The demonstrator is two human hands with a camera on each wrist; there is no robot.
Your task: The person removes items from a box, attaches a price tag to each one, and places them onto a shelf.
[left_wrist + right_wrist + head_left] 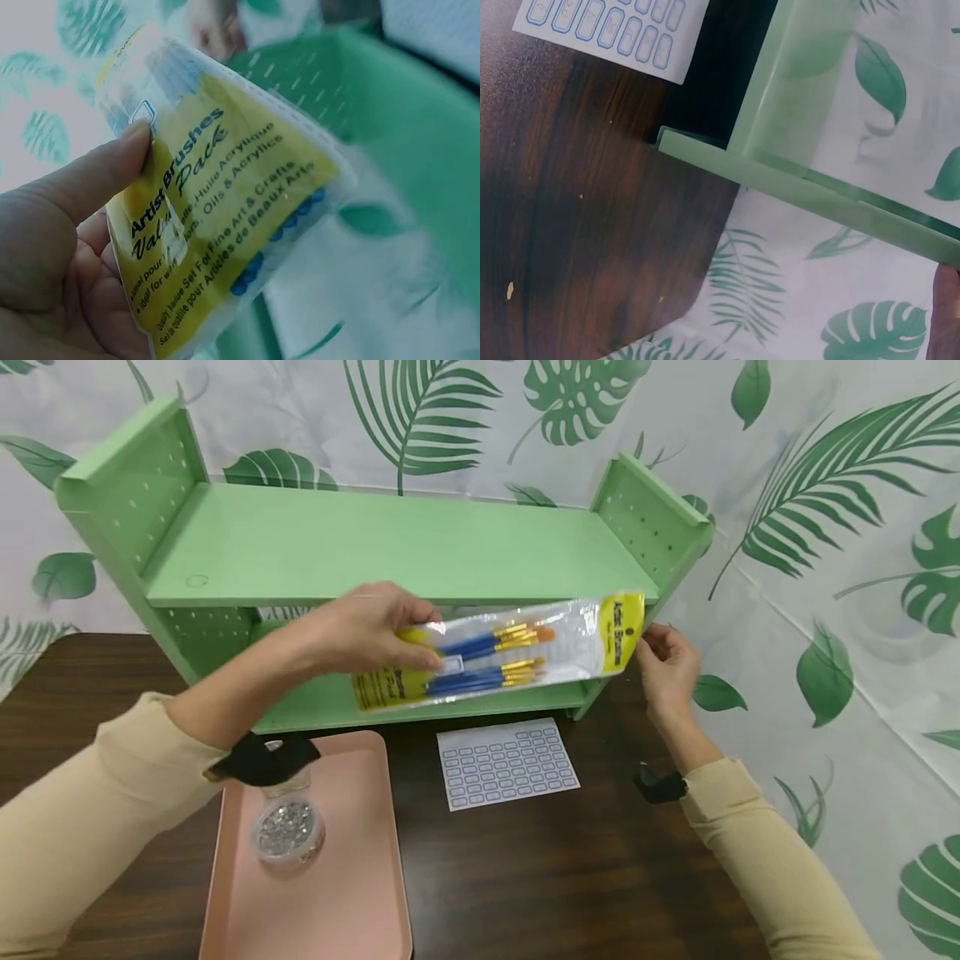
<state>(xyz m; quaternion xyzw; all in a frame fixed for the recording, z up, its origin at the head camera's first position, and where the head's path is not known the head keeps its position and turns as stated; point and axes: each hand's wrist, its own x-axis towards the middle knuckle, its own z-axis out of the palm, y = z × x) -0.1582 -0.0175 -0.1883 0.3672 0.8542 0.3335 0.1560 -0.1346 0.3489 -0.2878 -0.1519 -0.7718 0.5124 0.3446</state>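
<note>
My left hand (367, 631) grips a clear pack of artist brushes (573, 639) by its yellow-printed end, in front of the shelf. Blue-handled brushes (480, 681) with gold ferrules show through the plastic. Under the left thumb, a small blue-bordered label (142, 114) lies on the pack. My right hand (670, 668) holds the front edge of the green shelf unit's (397, 543) right side panel, its fingertips close to the pack's far corner. Only a bit of the right thumb (946, 311) shows in the right wrist view, against that panel.
A sheet of blue-bordered labels (510, 764) lies on the dark wooden table (525, 877) before the shelf. At left, a pink tray (352, 877) carries a round clear tub of silvery pieces (287, 832) and another clear container, partly hidden. Leaf-patterned sheeting (825, 635) hangs behind and at right.
</note>
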